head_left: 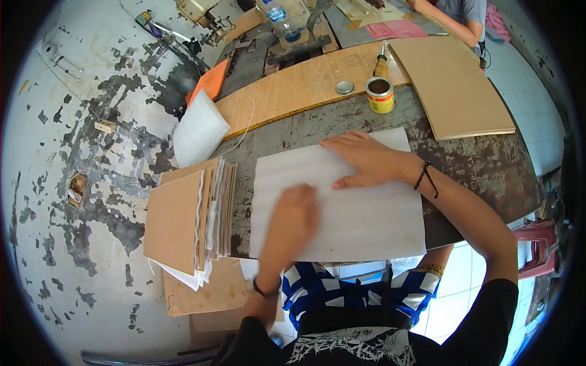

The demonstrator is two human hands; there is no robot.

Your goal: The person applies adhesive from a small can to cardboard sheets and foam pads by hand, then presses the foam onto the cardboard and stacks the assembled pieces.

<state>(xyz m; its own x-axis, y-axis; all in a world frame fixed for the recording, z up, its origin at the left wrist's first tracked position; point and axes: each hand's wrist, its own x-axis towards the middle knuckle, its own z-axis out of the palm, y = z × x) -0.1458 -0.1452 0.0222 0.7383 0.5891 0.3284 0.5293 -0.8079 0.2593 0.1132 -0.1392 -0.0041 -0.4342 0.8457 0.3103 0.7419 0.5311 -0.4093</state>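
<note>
A white foam sheet (360,226) lies flat on the worn dark table in front of me. Spread over its upper right part is my right hand (369,160), palm down, fingers stretched out and holding nothing. My left hand (294,213) is over the sheet's left half, smeared by motion. It looks curled, but its fingers do not show clearly, nor whether anything is in them. To the left leans a stack of brown boards (177,213) with white layers between them.
Beyond the sheet stand an open yellow-and-red tin (381,100), its lid (345,87) and a brush (381,64). Brown boards (455,91) lie at right, white foam (199,129) at left. A bottle (279,17) and another person's arm (448,24) are farther back.
</note>
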